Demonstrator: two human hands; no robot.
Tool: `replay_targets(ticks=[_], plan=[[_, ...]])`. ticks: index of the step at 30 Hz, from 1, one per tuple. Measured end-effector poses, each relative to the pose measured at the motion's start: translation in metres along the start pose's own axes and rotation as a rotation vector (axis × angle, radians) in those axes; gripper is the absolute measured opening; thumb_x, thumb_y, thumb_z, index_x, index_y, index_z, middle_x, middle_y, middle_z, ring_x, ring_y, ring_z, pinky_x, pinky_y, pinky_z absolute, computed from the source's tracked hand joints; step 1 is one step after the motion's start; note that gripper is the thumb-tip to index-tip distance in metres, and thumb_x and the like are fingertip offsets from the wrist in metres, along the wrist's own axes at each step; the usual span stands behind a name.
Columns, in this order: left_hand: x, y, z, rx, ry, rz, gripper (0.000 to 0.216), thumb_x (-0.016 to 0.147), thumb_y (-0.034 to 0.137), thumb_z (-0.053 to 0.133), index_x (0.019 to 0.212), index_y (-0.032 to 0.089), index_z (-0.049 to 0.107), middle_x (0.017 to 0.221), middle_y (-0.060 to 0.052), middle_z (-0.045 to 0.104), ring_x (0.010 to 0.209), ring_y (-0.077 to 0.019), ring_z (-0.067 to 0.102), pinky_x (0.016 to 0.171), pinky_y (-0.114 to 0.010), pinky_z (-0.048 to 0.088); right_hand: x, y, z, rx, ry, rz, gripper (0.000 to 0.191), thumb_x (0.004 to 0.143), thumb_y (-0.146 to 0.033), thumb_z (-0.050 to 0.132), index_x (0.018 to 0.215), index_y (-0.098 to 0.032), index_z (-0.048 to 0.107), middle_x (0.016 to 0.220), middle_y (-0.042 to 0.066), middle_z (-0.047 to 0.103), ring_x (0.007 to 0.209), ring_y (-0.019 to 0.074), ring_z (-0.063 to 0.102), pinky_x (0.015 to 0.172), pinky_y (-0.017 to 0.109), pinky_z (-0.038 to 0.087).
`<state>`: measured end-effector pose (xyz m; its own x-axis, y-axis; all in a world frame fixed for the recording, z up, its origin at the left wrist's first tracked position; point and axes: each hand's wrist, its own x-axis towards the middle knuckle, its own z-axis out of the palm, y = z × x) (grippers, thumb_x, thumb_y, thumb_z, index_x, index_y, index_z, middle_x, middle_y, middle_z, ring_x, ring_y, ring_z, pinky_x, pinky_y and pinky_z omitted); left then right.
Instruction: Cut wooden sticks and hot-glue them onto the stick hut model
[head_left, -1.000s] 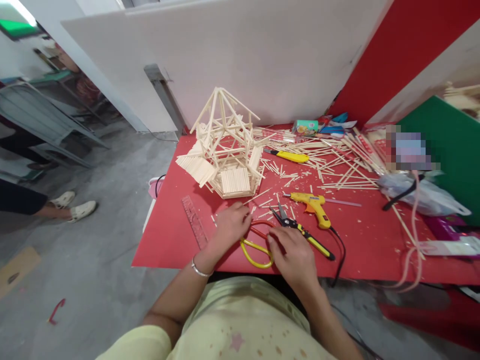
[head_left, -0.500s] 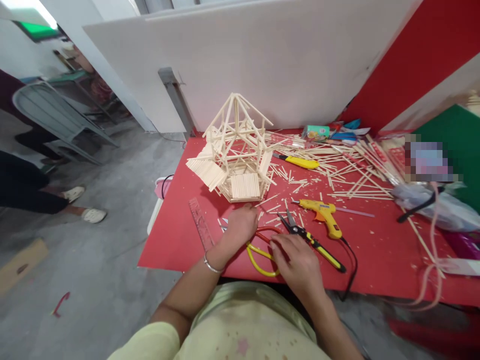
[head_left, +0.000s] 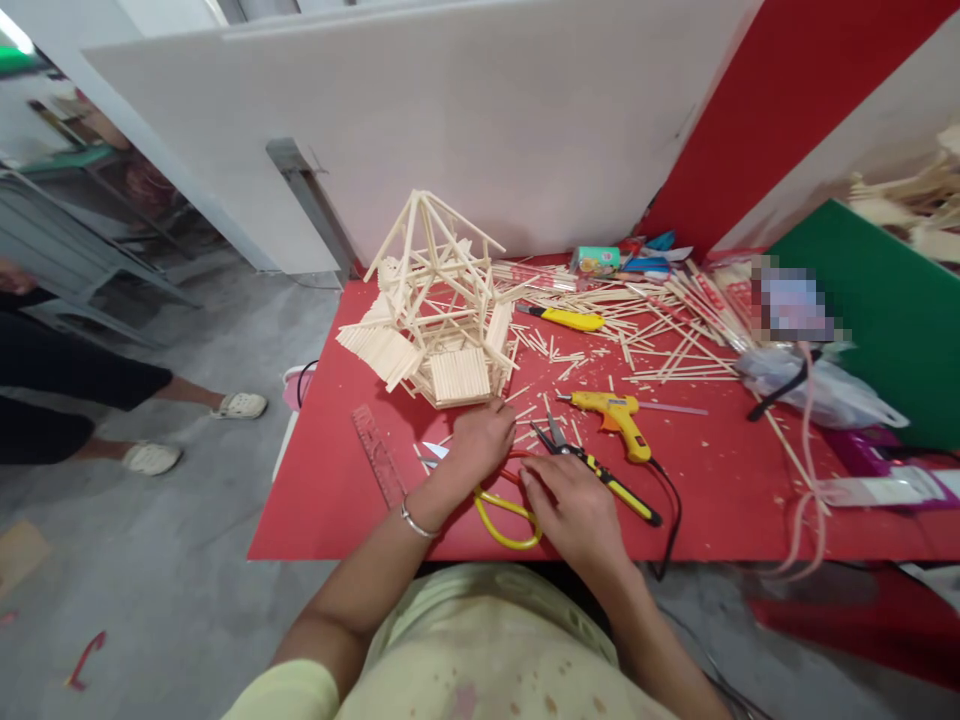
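i see the scissors [head_left: 507, 502] on the counter [head_left: 322, 490], partly beneath my left hand [head_left: 482, 438], my right hand [head_left: 574, 500] at their handles [head_left: 517, 545]. from here i cannot tell if either grip holds anything.

Two bare hands are at work, one left hand [head_left: 484, 437] and one right hand [head_left: 574, 505], with one bracelet [head_left: 417, 522] between them, over one pair of scissors [head_left: 517, 545] and one stick model [head_left: 460, 377]. The single red table [head_left: 735, 490] also bears one ruler [head_left: 377, 455], one glue gun [head_left: 620, 415], one pair of snips [head_left: 600, 471], one utility knife [head_left: 571, 319] and dozens of loose sticks [head_left: 682, 366], too tangled for an exact count. Beyond it are one green board [head_left: 862, 320], one grey chair [head_left: 45, 225] and two pale shoes [head_left: 153, 459] on one other person's feet.
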<state>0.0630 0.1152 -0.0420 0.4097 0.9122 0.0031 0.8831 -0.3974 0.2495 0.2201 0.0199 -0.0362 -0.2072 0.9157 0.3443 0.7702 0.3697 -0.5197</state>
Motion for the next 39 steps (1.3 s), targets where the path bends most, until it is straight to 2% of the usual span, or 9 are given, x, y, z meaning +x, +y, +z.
replay_targets(ticks=[7, 12, 15, 19, 22, 26, 28, 33, 39], plan=[[0.014, 0.013, -0.006, 0.116, -0.023, 0.023, 0.026, 0.093, 0.009, 0.044, 0.104, 0.015, 0.068, 0.098, -0.014, 0.066, 0.088, -0.0249, 0.065, 0.074, -0.034, 0.049, -0.006, 0.009, -0.007, -0.008, 0.029, -0.003, 0.019, 0.098, -0.025, 0.053, 0.107, -0.019, 0.069, 0.101, 0.007, 0.073, 0.094, 0.0225, 0.063, 0.088, 0.036, 0.05], [0.009, 0.01, -0.007, 0.118, -0.042, -0.03, 0.027, 0.094, 0.01, 0.043, 0.098, 0.012, 0.07, 0.098, -0.016, 0.067, 0.085, -0.0248, 0.066, 0.073, -0.034, 0.048, -0.008, 0.014, -0.008, 0.006, 0.008, 0.009, 0.02, 0.098, -0.026, 0.052, 0.107, -0.02, 0.069, 0.102, 0.008, 0.073, 0.095, 0.0232, 0.064, 0.089, 0.037, 0.05], [0.0, 0.005, -0.009, 0.065, -0.018, -0.033, 0.026, 0.098, 0.02, 0.045, 0.095, 0.016, 0.07, 0.096, -0.013, 0.069, 0.081, -0.0229, 0.066, 0.07, -0.032, 0.046, -0.002, 0.02, -0.014, -0.006, -0.026, 0.004, 0.021, 0.098, -0.029, 0.052, 0.107, -0.022, 0.07, 0.103, 0.008, 0.074, 0.096, 0.0237, 0.065, 0.088, 0.037, 0.049], [-0.013, -0.002, -0.01, -0.005, 0.037, -0.054, 0.025, 0.098, 0.03, 0.049, 0.091, 0.02, 0.071, 0.094, -0.009, 0.071, 0.085, -0.0215, 0.065, 0.07, -0.03, 0.043, 0.023, 0.029, -0.03, -0.077, -0.092, -0.038, 0.023, 0.098, -0.032, 0.051, 0.106, -0.024, 0.071, 0.102, 0.008, 0.075, 0.094, 0.0234, 0.066, 0.085, 0.035, 0.049], [-0.017, -0.01, -0.005, -0.011, 0.099, -0.107, 0.027, 0.098, 0.03, 0.048, 0.089, 0.021, 0.072, 0.095, -0.008, 0.071, 0.085, -0.021, 0.066, 0.07, -0.03, 0.042, 0.058, 0.032, -0.039, -0.267, -0.186, -0.083, 0.022, 0.098, -0.029, 0.051, 0.102, -0.023, 0.072, 0.095, 0.009, 0.074, 0.091, 0.0237, 0.066, 0.079, 0.033, 0.047], [-0.017, -0.021, 0.006, 0.001, 0.156, -0.204, 0.026, 0.097, 0.028, 0.048, 0.106, 0.022, 0.072, 0.107, -0.01, 0.072, 0.087, -0.0222, 0.066, 0.071, -0.031, 0.043, 0.106, 0.034, -0.033, -0.522, -0.359, -0.183, 0.018, 0.093, -0.019, 0.054, 0.095, -0.019, 0.072, 0.092, 0.012, 0.073, 0.089, 0.0254, 0.064, 0.072, 0.032, 0.043], [-0.017, -0.025, 0.008, 0.013, 0.15, -0.227, 0.027, 0.096, 0.027, 0.05, 0.113, 0.022, 0.07, 0.112, -0.011, 0.071, 0.091, -0.0234, 0.066, 0.072, -0.031, 0.044, 0.122, 0.036, -0.025, -0.559, -0.384, -0.204, 0.017, 0.091, -0.015, 0.055, 0.094, -0.017, 0.072, 0.092, 0.013, 0.072, 0.09, 0.0259, 0.064, 0.071, 0.032, 0.042], [-0.018, -0.029, 0.008, 0.013, 0.096, -0.242, 0.023, 0.094, 0.022, 0.052, 0.108, 0.021, 0.071, 0.114, -0.012, 0.069, 0.088, -0.0238, 0.066, 0.07, -0.032, 0.044, 0.129, 0.044, -0.01, -0.578, -0.381, -0.197, 0.018, 0.092, -0.015, 0.053, 0.093, -0.017, 0.07, 0.091, 0.013, 0.071, 0.088, 0.025, 0.064, 0.068, 0.03, 0.038], [-0.018, -0.026, 0.008, 0.0, 0.117, -0.259, 0.023, 0.092, 0.019, 0.054, 0.109, 0.021, 0.07, 0.111, -0.011, 0.069, 0.095, -0.0245, 0.064, 0.077, -0.033, 0.045, 0.122, 0.039, -0.01, -0.566, -0.381, -0.203, 0.02, 0.096, -0.023, 0.049, 0.098, -0.018, 0.068, 0.094, 0.01, 0.07, 0.092, 0.0236, 0.063, 0.071, 0.03, 0.037]])
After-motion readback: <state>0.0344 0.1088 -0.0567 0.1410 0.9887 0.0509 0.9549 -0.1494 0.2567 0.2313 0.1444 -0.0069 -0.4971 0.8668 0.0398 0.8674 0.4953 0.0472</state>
